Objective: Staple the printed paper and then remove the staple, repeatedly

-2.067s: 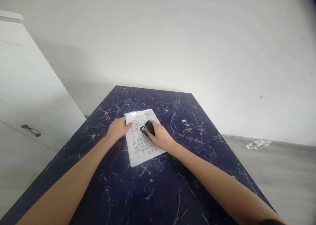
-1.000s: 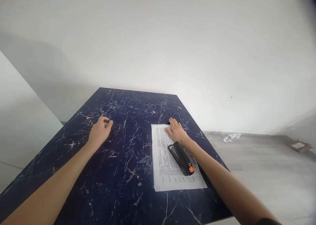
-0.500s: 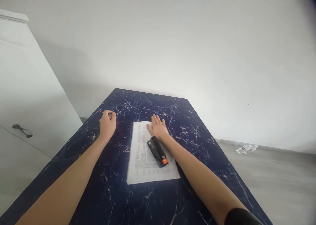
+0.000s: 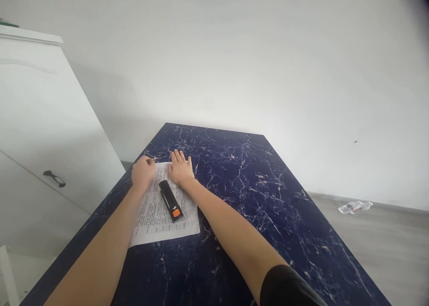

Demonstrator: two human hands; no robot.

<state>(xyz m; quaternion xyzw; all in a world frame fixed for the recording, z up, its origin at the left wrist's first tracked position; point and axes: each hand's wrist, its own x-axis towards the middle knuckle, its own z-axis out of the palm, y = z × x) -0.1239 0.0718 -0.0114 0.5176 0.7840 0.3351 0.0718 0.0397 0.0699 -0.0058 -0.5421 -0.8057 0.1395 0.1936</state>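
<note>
A printed sheet of paper [image 4: 157, 214] lies on the dark blue marbled table [image 4: 254, 194] near its left edge. On the sheet rests a black stapler [image 4: 170, 200] with an orange end toward me. My right hand [image 4: 181, 168] lies flat, fingers stretched, on the sheet's far end, just beyond the stapler. My left hand [image 4: 143, 172] is curled at the sheet's far left corner, fingers pressed together; what they pinch is too small to make out.
A white cabinet [image 4: 36, 131] with a dark handle [image 4: 54, 178] stands close on the left of the table. A white wall rises behind. On the grey floor at right lies a clear plastic bottle [image 4: 354, 206].
The stapler was set down on the sheet and my right hand went flat. The sheet and stapler slid left across the table, and my left hand now meets the sheet's corner.
</note>
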